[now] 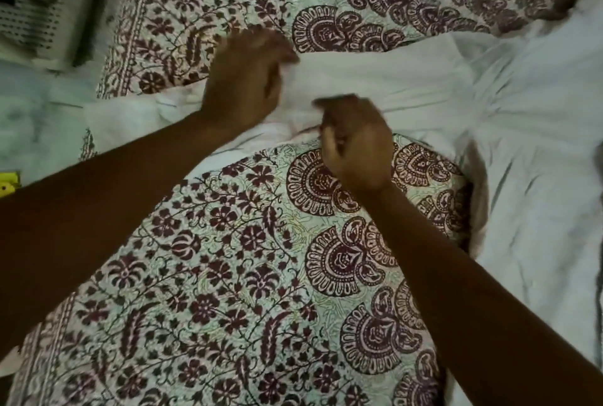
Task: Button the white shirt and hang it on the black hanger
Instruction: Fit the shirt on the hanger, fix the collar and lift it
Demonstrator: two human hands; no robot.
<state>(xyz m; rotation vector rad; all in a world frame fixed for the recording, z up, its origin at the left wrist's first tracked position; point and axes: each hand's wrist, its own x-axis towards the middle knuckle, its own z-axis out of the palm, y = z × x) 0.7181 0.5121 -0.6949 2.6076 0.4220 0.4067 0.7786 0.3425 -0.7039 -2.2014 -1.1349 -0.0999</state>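
The white shirt (408, 79) lies spread across a bed, its cloth running from the middle of the view out to the right. My left hand (243, 79) pinches the shirt's cloth at its left part, thumb and fingers closed on a fold. My right hand (354, 141) grips the shirt's lower edge just right of it, fingers curled around the fabric. Both hands are blurred by motion. No black hanger is in view.
A quilted bedspread (228, 275) with a maroon floral and paisley print covers the bed under the shirt. A white perforated basket (42, 14) stands at the upper left beside the bed. A small yellow object (8, 183) shows at the left edge.
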